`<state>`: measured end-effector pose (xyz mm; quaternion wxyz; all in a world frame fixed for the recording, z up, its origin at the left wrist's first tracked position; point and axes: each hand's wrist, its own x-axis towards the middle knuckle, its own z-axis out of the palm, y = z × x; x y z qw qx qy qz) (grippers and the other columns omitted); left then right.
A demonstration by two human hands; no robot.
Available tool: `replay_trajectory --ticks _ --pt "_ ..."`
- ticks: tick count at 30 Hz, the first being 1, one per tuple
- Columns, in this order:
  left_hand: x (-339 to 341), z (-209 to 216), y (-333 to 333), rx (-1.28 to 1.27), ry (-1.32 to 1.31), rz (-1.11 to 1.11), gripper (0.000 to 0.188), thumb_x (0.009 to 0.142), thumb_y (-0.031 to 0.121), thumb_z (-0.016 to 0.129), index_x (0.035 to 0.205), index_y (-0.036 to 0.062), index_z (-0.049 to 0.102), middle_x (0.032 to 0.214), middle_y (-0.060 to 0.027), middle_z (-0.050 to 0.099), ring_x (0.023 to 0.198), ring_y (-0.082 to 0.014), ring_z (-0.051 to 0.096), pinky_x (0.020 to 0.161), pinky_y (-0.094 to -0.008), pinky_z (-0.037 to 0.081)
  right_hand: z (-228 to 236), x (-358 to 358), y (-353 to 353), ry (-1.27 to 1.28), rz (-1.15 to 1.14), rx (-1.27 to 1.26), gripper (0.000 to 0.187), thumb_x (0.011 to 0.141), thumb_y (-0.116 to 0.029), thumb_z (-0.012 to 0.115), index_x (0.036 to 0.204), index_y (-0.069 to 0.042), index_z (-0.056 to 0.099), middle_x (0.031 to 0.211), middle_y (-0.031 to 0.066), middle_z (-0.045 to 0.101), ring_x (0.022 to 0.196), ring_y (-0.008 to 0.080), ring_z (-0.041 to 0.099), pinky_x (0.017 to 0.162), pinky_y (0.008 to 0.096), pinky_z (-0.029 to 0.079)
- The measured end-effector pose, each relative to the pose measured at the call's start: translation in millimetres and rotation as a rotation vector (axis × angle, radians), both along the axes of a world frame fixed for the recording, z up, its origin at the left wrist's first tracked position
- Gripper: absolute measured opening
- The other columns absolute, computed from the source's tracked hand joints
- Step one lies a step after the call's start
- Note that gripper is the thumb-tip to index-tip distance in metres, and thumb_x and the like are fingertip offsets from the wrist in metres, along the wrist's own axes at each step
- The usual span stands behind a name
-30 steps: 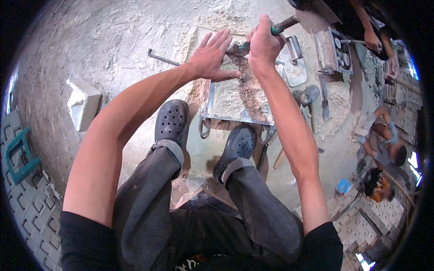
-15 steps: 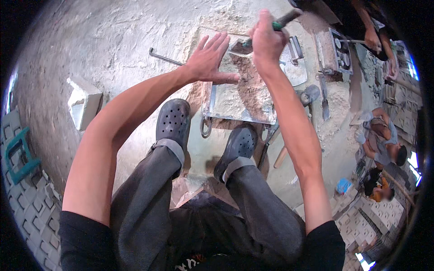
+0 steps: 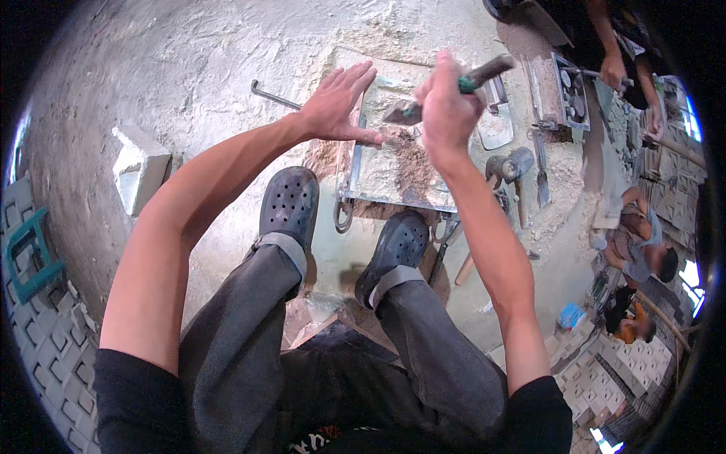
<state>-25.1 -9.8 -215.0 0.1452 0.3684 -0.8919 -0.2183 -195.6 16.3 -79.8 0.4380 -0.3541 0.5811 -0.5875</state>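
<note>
A shallow rectangular metal frame (image 3: 408, 202) lies on the floor before my feet, filled with pale powdery sand and a reddish-brown patch (image 3: 412, 160). My left hand (image 3: 333, 106) is spread at the frame's left side, fingers stretched out and thumb over the sand. In my right hand (image 3: 452, 117) is a trowel, its dark handle (image 3: 488, 72) with green wrapping sticking out to the upper right. The flat trowel blade (image 3: 401, 115) points left, low over the sand near the frame's middle. My right hand hides part of the far right of the frame.
Right of the frame lie a mallet-like tool (image 3: 510, 164), a flat metal tool (image 3: 542, 178) and a metal box (image 3: 571, 91). A bent rod (image 3: 276, 97) and a white block (image 3: 140, 170) are at left. Other people (image 3: 643, 234) work at far right; another's hand (image 3: 614, 69) is upper right.
My right hand has come nearer to me with the trowel, and the blade now sits closer to the reddish patch. My left hand has shifted slightly, still spread.
</note>
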Motion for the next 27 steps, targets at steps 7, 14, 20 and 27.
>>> replay_trajectory --ticks 7,14,20,27 --pt "-10.3 4.0 -18.4 -0.017 -0.043 -0.06 0.132 0.065 0.088 0.06 0.15 -0.0072 0.024 0.157 -0.0267 0.023 0.147 -0.0391 0.022 0.122 -0.0508 0.016 -19.3 13.9 -15.7 -0.039 -0.014 0.006 0.044 0.096 -0.023 0.06 0.057 -0.012 0.041 0.052 -0.0022 0.041 0.045 0.0096 0.035 0.046 0.0296 0.034" --pt "-25.7 9.0 -27.2 0.023 0.007 -0.092 0.119 0.063 0.08 0.07 0.144 -0.0008 0.04 0.149 -0.0221 0.041 0.144 -0.0365 0.031 0.118 -0.0492 0.025 -27.2 6.4 -39.7 -0.059 -0.069 -0.044 0.044 0.095 -0.024 0.06 0.057 -0.012 0.04 0.051 -0.0016 0.042 0.044 0.0102 0.037 0.045 0.03 0.035" --pt "-31.6 12.1 -38.5 0.186 -0.005 -0.094 0.102 0.06 0.074 0.078 0.125 -0.0004 0.055 0.125 -0.0212 0.058 0.123 -0.0383 0.052 0.107 -0.0472 0.04 -27.9 -1.8 -59.3 -0.138 -0.04 -0.068 0.042 0.093 -0.022 0.062 0.058 -0.012 0.04 0.05 -0.0008 0.039 0.043 0.0115 0.037 0.044 0.0315 0.034" --pt "-33.9 24.9 -35.9 0.287 -0.015 -0.071 0.116 0.058 0.081 0.074 0.13 -0.0067 0.052 0.125 -0.0241 0.059 0.122 -0.0386 0.054 0.107 -0.0467 0.04 -1.1 -29.3 -72.1 -0.186 -0.036 -0.23 0.046 0.094 -0.033 0.06 0.057 -0.009 0.048 0.051 0.0033 0.048 0.045 0.0174 0.048 0.047 0.036 0.042"
